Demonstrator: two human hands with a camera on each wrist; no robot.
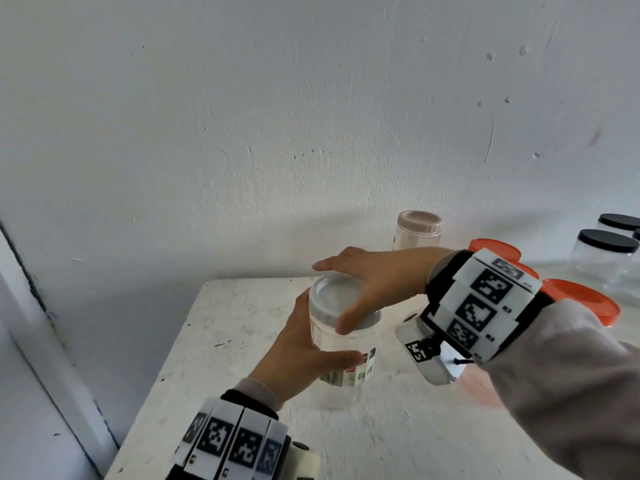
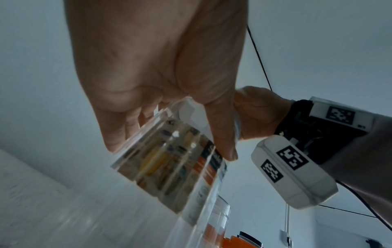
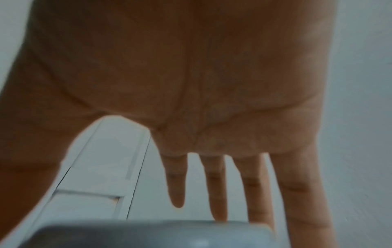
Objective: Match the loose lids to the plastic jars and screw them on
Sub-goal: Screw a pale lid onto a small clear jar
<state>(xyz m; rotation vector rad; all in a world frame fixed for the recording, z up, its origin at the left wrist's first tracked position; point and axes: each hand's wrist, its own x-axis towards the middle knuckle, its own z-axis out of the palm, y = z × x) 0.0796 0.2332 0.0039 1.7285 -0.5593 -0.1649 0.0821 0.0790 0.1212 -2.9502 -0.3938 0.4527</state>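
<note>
The left hand (image 1: 304, 355) gripped a clear jar (image 1: 343, 344) around its body, thumb across the front just above the printed label (image 1: 360, 372), fingers wrapped round the far side. The jar stood upright near the back left part of the white table (image 1: 242, 341). A white lid (image 1: 332, 299) sat on the jar's mouth. The right hand (image 1: 374, 282) lay over that lid with fingers straight and spread, the thumb reaching down past the lid's front edge; the right wrist view showed the palm open and flat, fingers extended. Whether the lid was threaded on or only resting could not be told.

Behind the hands, against the wall (image 1: 311, 116), stood a jar with a pale pink lid (image 1: 419, 230). To the right, partly hidden by the right wrist, were orange lids (image 1: 585, 299), and farther right clear jars with black lids (image 1: 606, 244). In the left wrist view the label's colours were blurred and the left thumb (image 2: 220, 127) pressed the jar's wall.
</note>
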